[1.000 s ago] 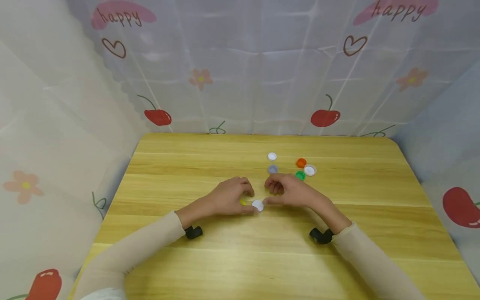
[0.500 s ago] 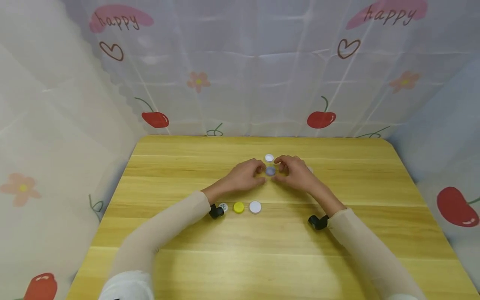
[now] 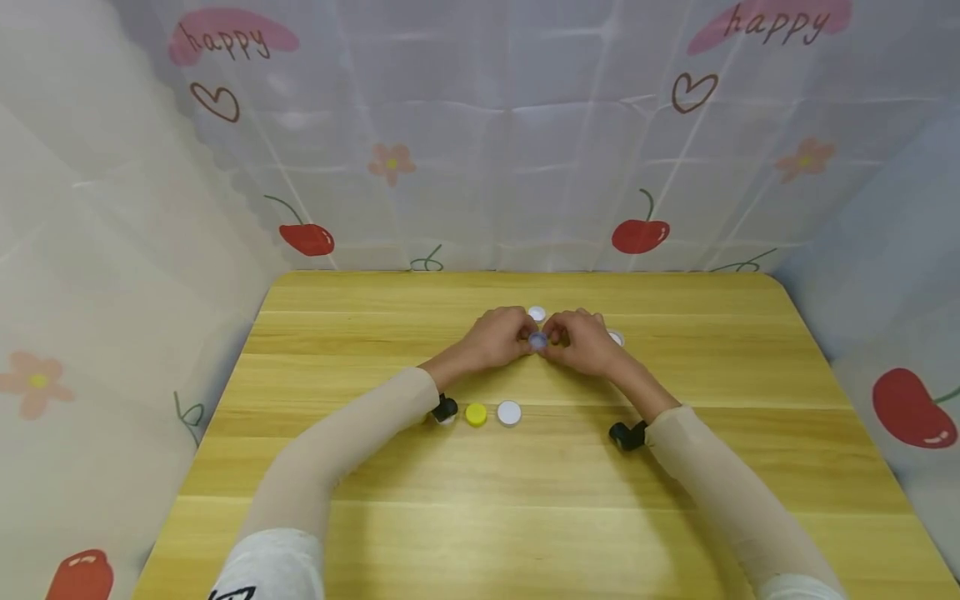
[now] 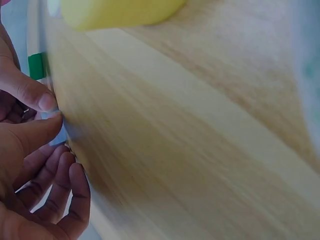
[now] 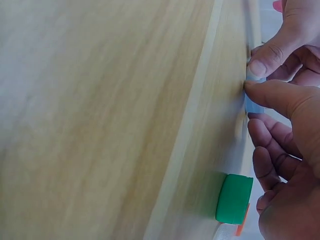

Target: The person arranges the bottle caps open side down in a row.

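Note:
Both hands meet at a small translucent bluish-grey bottle cap (image 3: 537, 341) toward the back of the table. My left hand (image 3: 497, 337) pinches it from the left between thumb and fingers. From the right, my right hand (image 3: 587, 343) does the same. In the right wrist view the cap's side (image 5: 255, 105) shows between thumbs and fingertips, right at the tabletop. Just behind the hands lies a white cap (image 3: 536, 314). A row nearer the front holds a yellow cap (image 3: 476, 415), a white cap (image 3: 509, 413) and another cap partly hidden under the left wrist's camera.
Beside the right hand lies another white cap (image 3: 617, 338), partly covered. A green cap (image 5: 234, 199), an orange cap (image 5: 243, 222) and a ribbed clear edge (image 5: 225, 231) stand close together in the right wrist view. A printed curtain (image 3: 465, 200) hangs behind the wooden table (image 3: 540, 517).
Both hands have left the front row, where the left fingers were at the white cap, and moved back to the bluish-grey cap. Their fingers have closed in on it from both sides.

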The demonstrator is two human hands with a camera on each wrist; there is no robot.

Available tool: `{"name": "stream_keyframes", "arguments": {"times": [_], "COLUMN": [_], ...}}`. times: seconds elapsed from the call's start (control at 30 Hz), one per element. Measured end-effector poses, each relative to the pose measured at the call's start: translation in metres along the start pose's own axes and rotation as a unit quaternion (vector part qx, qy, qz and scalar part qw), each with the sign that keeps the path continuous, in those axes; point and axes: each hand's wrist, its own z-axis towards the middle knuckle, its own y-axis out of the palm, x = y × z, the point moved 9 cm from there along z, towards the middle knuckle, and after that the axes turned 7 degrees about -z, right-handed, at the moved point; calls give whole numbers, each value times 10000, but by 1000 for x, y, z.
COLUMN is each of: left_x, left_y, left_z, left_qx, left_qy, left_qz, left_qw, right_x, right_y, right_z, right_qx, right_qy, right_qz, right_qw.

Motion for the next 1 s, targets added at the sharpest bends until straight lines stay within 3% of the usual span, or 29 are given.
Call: {"name": "stream_keyframes", "arguments": {"times": [0.2,0.33,0.47,0.6,0.77,0.87,1.0], "left_x": [-3,-4,4,13,24,29,24], "left_y": [1,-4,-15,-22,-25,-24,-20], "left_z": [-1,-9,-28,-56,-86,-95,-96], "left_qx": [-78,-90,-28,150,506,659,609], "left_qy": [140,368,608,767,1113,1280,1175], "left_qz": [68,105,-302,-797,-1016,-1064,-1471], "left_qw": [9998,9992,9977,9938,9873,9838,9802], "right_x": [1,-3,-15,-33,-50,-53,-53], "right_y": [-1,-1,-8,-16,-14,-14,-13], "right_z": [-1,-7,-21,-39,-59,-65,-66], "right_qx": [33,13,168,419,608,702,798], "right_qy": [-81,-272,-567,-867,-1122,-1148,-1174], "right_qz": [119,472,978,1459,1797,1856,1849], "right_qw": [9999,9985,9934,9846,9754,9734,9725]}}
